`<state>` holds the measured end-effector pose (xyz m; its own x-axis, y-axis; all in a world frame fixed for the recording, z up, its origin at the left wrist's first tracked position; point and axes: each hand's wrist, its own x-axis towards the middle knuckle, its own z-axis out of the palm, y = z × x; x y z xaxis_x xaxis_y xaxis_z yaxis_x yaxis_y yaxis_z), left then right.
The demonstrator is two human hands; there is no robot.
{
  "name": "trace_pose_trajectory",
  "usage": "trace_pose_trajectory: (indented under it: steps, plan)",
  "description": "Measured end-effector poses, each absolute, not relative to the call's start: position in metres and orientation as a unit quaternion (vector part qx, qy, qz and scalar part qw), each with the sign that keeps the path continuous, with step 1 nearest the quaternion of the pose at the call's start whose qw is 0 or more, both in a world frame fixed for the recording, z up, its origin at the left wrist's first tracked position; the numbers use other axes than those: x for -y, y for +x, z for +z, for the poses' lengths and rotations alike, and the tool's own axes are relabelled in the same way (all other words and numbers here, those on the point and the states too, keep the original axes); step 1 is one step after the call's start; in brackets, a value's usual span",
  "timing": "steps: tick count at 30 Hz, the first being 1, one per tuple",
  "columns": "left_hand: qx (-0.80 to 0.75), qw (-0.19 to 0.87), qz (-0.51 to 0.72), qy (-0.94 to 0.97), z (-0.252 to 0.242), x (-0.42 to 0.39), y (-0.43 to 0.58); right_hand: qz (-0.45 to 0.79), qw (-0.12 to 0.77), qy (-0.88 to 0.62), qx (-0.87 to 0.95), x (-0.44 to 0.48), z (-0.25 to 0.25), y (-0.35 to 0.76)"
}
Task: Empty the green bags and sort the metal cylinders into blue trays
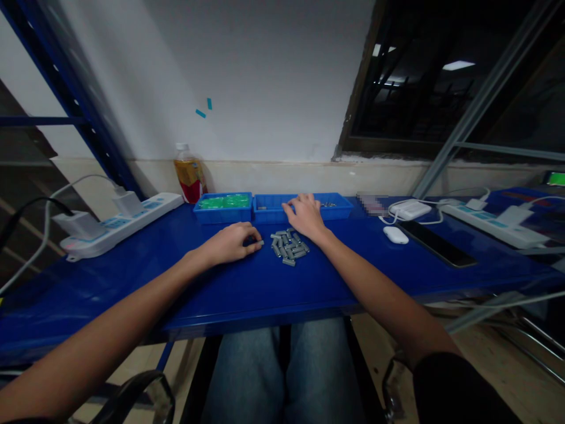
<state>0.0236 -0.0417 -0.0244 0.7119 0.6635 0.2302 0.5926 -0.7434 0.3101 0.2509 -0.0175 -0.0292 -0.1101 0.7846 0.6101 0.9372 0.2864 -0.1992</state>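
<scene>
My left hand (232, 242) rests on the blue table (238, 288), its thumb and fingertips pinched on a small grey metal cylinder (261, 242). Just to the right of it lies a loose pile of similar grey cylinders (289, 246). My right hand (306, 217) reaches over the front wall of a long blue bin (339, 207), behind the pile. Its fingers look apart, and nothing shows between them, though the fingertips are partly hidden. Small metallic parts (329, 204) lie inside that bin. A smaller blue bin (223, 216) beside it holds green items (225, 201).
A drink bottle (189, 174) stands at the back left. Power strips with plugged chargers lie on the left (128, 221) and right (494, 222). A dark phone (436, 242), a white earbud case (396, 235) and white cables are on the right. A wall rises behind.
</scene>
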Motion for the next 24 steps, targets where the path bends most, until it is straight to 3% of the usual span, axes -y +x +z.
trace_pose_trajectory:
  steps: [4, 8, 11, 15, 18, 24]
  plan:
    - [-0.349, 0.132, 0.192, 0.908, -0.025, 0.035, 0.021, -0.073, 0.336, -0.473, 0.811, 0.037, -0.016, 0.24]
    - [-0.369, 0.238, 0.294, 0.849, -0.025, 0.036, 0.025, -0.025, 0.315, -0.338, 0.886, 0.054, -0.008, 0.23]
    - [-0.356, 0.315, 0.387, 0.79, -0.025, 0.038, 0.029, -0.01, 0.3, -0.311, 0.902, 0.057, -0.01, 0.224]
    - [-0.339, 0.359, 0.42, 0.761, -0.027, 0.038, 0.032, -0.027, 0.29, -0.327, 0.899, 0.055, -0.012, 0.221]
    - [-0.356, 0.325, 0.409, 0.775, -0.029, 0.039, 0.036, -0.069, 0.294, -0.381, 0.874, 0.048, -0.01, 0.227]
    - [-0.309, 0.094, 0.241, 0.915, -0.031, 0.055, 0.066, -0.136, 0.311, -0.524, 0.781, 0.02, -0.017, 0.255]
